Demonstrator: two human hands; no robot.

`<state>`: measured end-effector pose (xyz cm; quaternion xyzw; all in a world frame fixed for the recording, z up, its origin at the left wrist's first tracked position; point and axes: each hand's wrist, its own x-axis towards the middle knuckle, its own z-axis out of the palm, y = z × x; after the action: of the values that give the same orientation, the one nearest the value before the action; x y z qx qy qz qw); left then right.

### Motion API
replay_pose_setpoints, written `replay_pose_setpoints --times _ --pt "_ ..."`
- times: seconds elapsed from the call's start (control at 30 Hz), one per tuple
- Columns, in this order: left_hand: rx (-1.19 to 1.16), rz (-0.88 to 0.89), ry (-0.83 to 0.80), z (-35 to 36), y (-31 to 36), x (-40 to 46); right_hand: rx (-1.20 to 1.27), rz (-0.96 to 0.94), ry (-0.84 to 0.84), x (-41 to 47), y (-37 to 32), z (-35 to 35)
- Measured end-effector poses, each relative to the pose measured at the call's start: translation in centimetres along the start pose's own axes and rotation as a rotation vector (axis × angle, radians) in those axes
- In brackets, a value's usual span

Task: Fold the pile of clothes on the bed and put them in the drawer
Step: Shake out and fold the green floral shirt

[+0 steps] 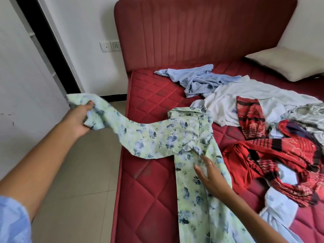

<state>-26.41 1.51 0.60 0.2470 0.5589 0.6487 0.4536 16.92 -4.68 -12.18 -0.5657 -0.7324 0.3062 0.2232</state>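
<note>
A pale green shirt with blue flowers (191,172) lies lengthwise on the red quilted mattress (149,190), collar toward the headboard. My left hand (81,118) grips the cuff end of its long sleeve and holds it stretched out past the bed's left edge, above the floor. My right hand (209,174) lies flat with straight fingers on the shirt's body, just below the armpit seam. To the right sits the pile: a red patterned cloth (273,155), a white garment (245,100), a checked one (308,111) and a light blue garment (203,79).
A red padded headboard (201,32) stands at the back, with a cream pillow (289,64) at the far right. Beige floor tiles (78,190) run along the bed's left side, beside a white door (21,85) and a wall socket (110,46). No drawer is in view.
</note>
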Motion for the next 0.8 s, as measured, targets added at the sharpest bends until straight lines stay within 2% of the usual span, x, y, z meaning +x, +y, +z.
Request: replay_pose_setpoints --times 0.1,0.23,0.37,0.47,0.53,0.63,0.73,0.8 --pt "0.089 0.122 -0.133 8.8 3.5 -9.3 0.181 0.074 -0.01 -4.7 0.4 -1.1" --pt "0.219 0.092 -0.403 16.9 3.4 -18.6 0.504 0.252 0.059 -9.0 0.9 -3.0" --pt "0.629 0.017 -0.675 21.4 -1.1 -27.2 1.049 0.543 0.129 -12.0 0.6 -5.2" --pt "0.984 0.042 -0.826 23.1 -6.8 -32.8 1.274 0.664 0.078 -15.4 0.7 -6.9" --pt "1.174 0.088 -0.915 22.9 -10.8 -34.6 1.366 0.709 0.023 -17.1 0.8 -7.0" --pt "1.379 0.212 -0.937 22.3 -15.0 -37.4 1.41 0.792 -0.038 -19.4 0.8 -6.9" --pt "1.489 0.326 -0.939 21.2 -16.8 -40.0 1.414 0.795 -0.114 -21.1 0.4 -6.3" --pt "1.509 0.338 -0.943 20.3 -17.4 -40.8 1.422 0.774 -0.163 -22.0 0.2 -5.9"
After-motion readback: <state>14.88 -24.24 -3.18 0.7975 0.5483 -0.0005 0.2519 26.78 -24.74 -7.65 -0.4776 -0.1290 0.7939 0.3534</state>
